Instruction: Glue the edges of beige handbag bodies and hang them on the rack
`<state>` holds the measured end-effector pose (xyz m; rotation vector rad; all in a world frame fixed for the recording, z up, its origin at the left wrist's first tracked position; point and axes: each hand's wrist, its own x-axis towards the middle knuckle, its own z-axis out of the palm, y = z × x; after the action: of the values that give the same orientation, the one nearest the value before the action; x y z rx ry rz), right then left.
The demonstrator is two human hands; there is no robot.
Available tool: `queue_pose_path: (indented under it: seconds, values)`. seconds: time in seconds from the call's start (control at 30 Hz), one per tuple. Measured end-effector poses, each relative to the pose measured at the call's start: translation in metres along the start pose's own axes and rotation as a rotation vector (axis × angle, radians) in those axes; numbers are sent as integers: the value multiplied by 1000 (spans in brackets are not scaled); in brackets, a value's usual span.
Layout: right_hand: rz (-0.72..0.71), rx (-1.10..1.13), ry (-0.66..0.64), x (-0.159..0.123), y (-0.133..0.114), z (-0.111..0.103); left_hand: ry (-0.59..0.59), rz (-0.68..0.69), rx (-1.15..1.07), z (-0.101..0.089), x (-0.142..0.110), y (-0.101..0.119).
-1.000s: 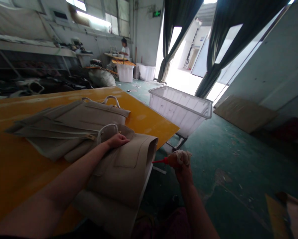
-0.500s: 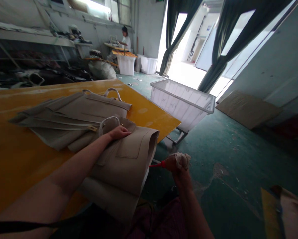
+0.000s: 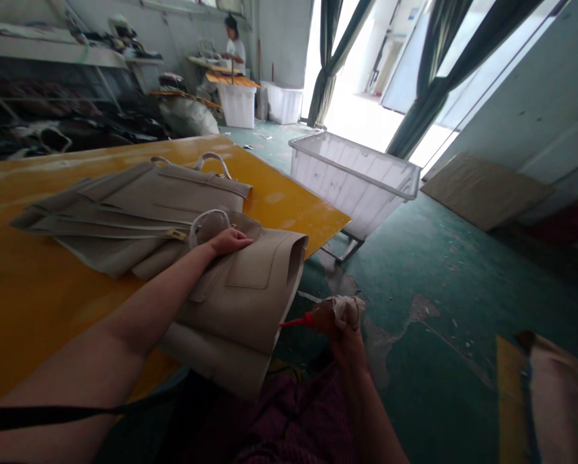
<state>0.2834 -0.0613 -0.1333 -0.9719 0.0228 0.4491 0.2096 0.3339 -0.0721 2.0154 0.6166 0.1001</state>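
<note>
A beige bag panel (image 3: 235,303) with a stitched pocket hangs over the near edge of the yellow table (image 3: 298,212). My left hand (image 3: 231,241) is closed on its upper part, beside a looped handle (image 3: 208,222). In my right hand (image 3: 349,332) is a glue bottle (image 3: 323,317) with a long red nozzle, wrapped in a crumpled pale cloth (image 3: 350,310). The nozzle's tip is at the panel's right edge; whether it touches cannot be made out. More beige bag pieces (image 3: 119,200) lie overlapped to the left, some with handles and a metal clasp.
A white plastic bin on a wheeled frame (image 3: 356,180) stands past the table's right corner. Cardboard pieces (image 3: 554,399) are at lower right. Far back, a person (image 3: 234,48) sits at a work table near white tubs (image 3: 238,105). Dark curtains flank a bright doorway.
My right hand has moved the bottle's nozzle slightly left and down along the panel's edge. My left hand keeps its hold. The whole view has shifted a little as the head tilted down.
</note>
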Motion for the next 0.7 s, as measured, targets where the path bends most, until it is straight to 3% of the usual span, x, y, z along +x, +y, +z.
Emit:
queue_pose_path:
  seconds: [0.27, 0.7]
  values:
    - [29, 28, 70, -20, 10, -6, 29, -32, -37, -1, -7, 12]
    - [137, 95, 70, -68, 30, -15, 85, -124, 34, -1, -11, 21]
